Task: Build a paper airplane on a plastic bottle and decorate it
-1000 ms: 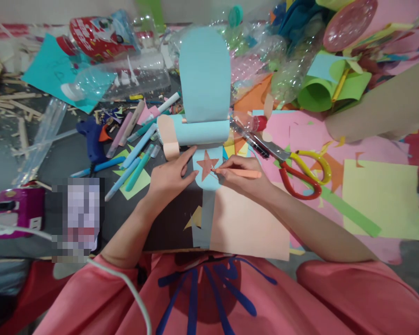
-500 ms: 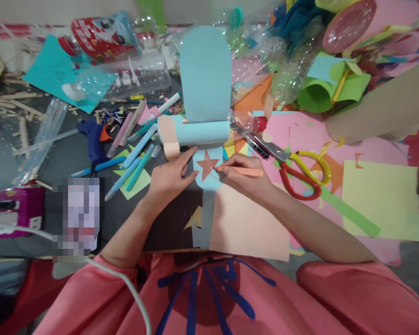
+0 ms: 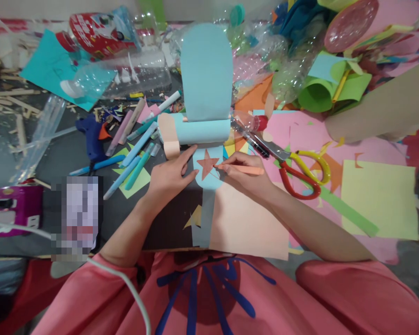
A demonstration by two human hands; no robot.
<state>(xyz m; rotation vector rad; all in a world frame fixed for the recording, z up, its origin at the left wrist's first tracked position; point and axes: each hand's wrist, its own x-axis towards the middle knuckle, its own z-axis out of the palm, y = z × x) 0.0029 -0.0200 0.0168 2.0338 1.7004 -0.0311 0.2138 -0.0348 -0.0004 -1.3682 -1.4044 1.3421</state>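
Note:
An orange marker (image 3: 246,169) is pinched in my right hand (image 3: 249,174), its tip on the brownish-red star (image 3: 207,164). That star is on the rounded lower flap of a light blue paper piece (image 3: 208,180). My left hand (image 3: 170,174) lies with fingers spread at the flap's left edge, holding nothing. Above both hands is a light blue paper roll (image 3: 204,132) with a peach strip (image 3: 168,130) round its left end. A tall rounded light blue panel (image 3: 206,70) stands behind the roll.
Red and yellow scissors (image 3: 282,163) lie right of my right hand. Several markers (image 3: 138,145) and a blue glue gun (image 3: 90,137) are at the left. Plastic bottles (image 3: 125,77) are behind them. Peach paper (image 3: 251,223) lies under my right forearm; a phone (image 3: 80,209) sits lower left.
The marker tip has shifted slightly left and up on the star. My left hand stays in nearly the same place, and the view has moved very slightly.

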